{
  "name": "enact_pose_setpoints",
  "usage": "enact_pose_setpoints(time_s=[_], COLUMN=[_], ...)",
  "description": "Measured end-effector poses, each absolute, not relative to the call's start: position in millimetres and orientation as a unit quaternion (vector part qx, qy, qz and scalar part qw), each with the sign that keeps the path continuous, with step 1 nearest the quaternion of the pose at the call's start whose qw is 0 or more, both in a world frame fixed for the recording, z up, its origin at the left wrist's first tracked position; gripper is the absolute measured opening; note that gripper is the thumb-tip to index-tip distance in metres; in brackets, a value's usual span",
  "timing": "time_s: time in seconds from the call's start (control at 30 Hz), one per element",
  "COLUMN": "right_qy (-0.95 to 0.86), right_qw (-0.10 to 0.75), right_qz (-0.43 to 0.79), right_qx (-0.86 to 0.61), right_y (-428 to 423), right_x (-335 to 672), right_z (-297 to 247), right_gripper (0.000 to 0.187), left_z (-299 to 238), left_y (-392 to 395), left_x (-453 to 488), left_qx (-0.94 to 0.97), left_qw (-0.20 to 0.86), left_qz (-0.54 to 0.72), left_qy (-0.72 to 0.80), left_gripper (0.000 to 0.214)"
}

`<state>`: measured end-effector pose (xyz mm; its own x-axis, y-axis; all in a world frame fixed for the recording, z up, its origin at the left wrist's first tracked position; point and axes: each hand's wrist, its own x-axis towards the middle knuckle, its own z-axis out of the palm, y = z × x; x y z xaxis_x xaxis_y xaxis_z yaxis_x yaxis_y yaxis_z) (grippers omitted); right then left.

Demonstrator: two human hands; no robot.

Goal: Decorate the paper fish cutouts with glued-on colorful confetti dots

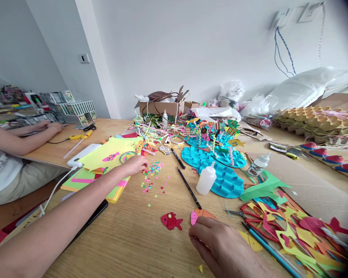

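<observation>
My left hand reaches over to the edge of a heap of tiny coloured paper dots. Its fingers are bent together, and whatever is between them is too small to make out. Low in the view my right hand rests close to the table with curled fingers; its fingertips are hidden. Just beyond its knuckles, partly covered, lie an orange paper fish and a pink one. A red paper fish with a light green dot lies to their left. Yellow paper fish pieces are at the right.
White glue bottle stands by blue scaled paper ovals. Black pens lie mid-table. Red-handled scissors and paper scraps cover the right. Paper sheets are stacked left. Another person's arms are at the far left.
</observation>
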<state>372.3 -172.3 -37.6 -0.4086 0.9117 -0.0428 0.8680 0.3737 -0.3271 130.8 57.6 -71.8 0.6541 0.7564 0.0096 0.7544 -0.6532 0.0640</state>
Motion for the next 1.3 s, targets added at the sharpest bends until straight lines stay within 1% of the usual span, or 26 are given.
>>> enact_pose_setpoints(time_s=[0.13,0.27,0.43,0.6,0.73,0.9,1.07,1.13,1.23,1.3], right_qy=[-0.84,-0.846,-0.848,-0.845,-0.841,-0.833,-0.822,-0.822,-0.811,-0.778], right_qw=[0.103,0.107,0.106,0.105,0.099,0.088,0.105,0.129,0.188,0.226], right_qz=[0.126,0.113,0.103,0.105,0.113,0.143,0.188,0.217,0.261,0.299], right_qx=[-0.518,-0.51,-0.509,-0.513,-0.52,-0.527,-0.528,-0.511,-0.489,-0.504], right_y=[-178.3,-182.1,-182.2,-182.3,-182.3,-180.5,-178.6,-174.4,-161.0,-147.8], right_x=[373.1,377.1,379.1,378.9,378.4,376.8,376.1,374.2,368.2,362.0], right_z=[-36.2,-39.8,-45.4,-47.6,-46.1,-41.5,-42.8,-42.0,-38.1,-36.7], right_gripper=[0.018,0.019,0.018,0.018,0.02,0.02,0.02,0.021,0.022,0.021], left_z=[-75.7,-73.6,-70.3,-69.9,-69.5,-63.0,-53.7,-50.4,-45.0,-40.9], left_y=[61.3,63.2,63.4,63.3,63.3,58.7,41.2,29.7,7.7,-9.3], left_x=[132.9,134.0,135.9,135.7,133.6,127.7,123.2,124.9,134.0,144.3], left_qx=[0.905,0.906,0.906,0.904,0.891,0.855,0.819,0.806,0.793,0.789], left_qw=[0.027,0.03,0.045,0.069,0.095,0.164,0.261,0.299,0.348,0.368], left_qz=[-0.001,-0.02,-0.029,-0.001,0.046,0.104,0.145,0.161,0.179,0.189], left_qy=[0.425,0.422,0.419,0.422,0.442,0.482,0.489,0.484,0.467,0.454], left_gripper=[0.01,0.018,0.019,0.01,0.012,0.007,0.005,0.007,0.011,0.012])
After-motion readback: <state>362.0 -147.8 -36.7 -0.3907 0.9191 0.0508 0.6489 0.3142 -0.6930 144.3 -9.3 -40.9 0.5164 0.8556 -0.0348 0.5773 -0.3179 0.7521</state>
